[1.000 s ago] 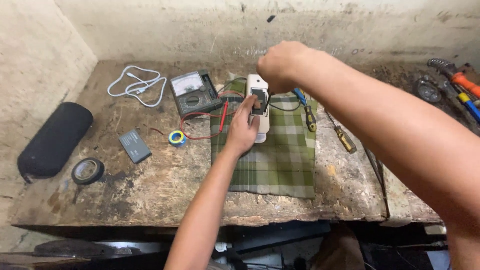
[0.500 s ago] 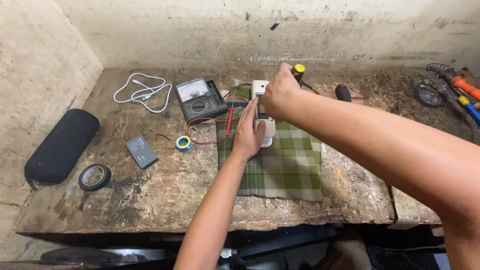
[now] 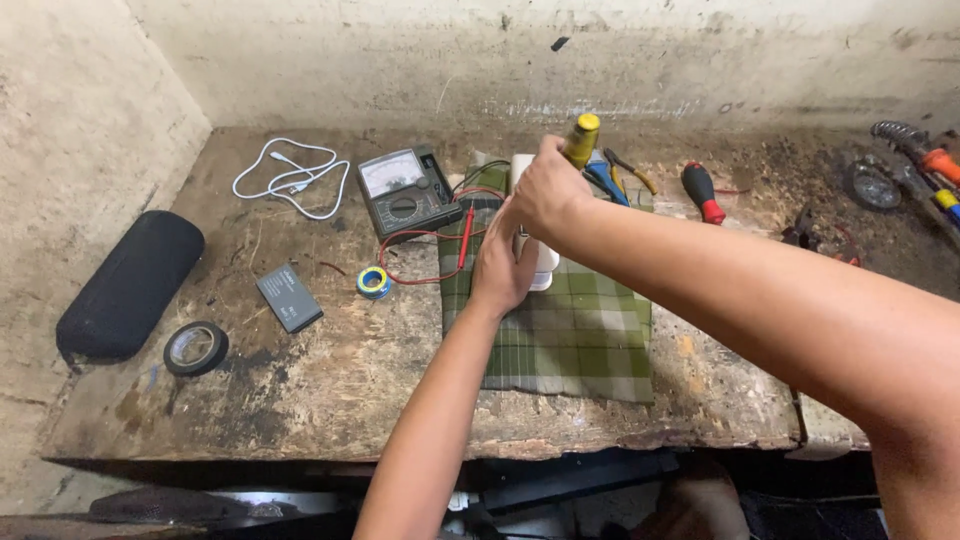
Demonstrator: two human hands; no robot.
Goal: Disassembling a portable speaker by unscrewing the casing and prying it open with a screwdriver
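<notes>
Screwdriver work is in hand: our right hand (image 3: 545, 188) is closed around a yellow-handled screwdriver (image 3: 580, 138), held upright with its tip down into the white device (image 3: 535, 262). Our left hand (image 3: 505, 265) is wrapped around that device, holding it on the green plaid cloth (image 3: 570, 340) near the middle of the bench (image 3: 330, 390).

To do this well, we judge that the shaft should stay straight over the screw, with steady downward pressure so the tip does not slip out. The left hand should hold the device flat against the cloth so it cannot twist with the turning. We cannot see the tip itself, as the hands hide it.

A multimeter (image 3: 405, 190) lies just beyond the cloth, its red lead (image 3: 465, 238) crossing onto the cloth's edge close to the left hand; we would keep the wrist clear of it. A red-handled screwdriver (image 3: 702, 192) and blue-handled pliers (image 3: 608, 175) lie just beyond.
</notes>
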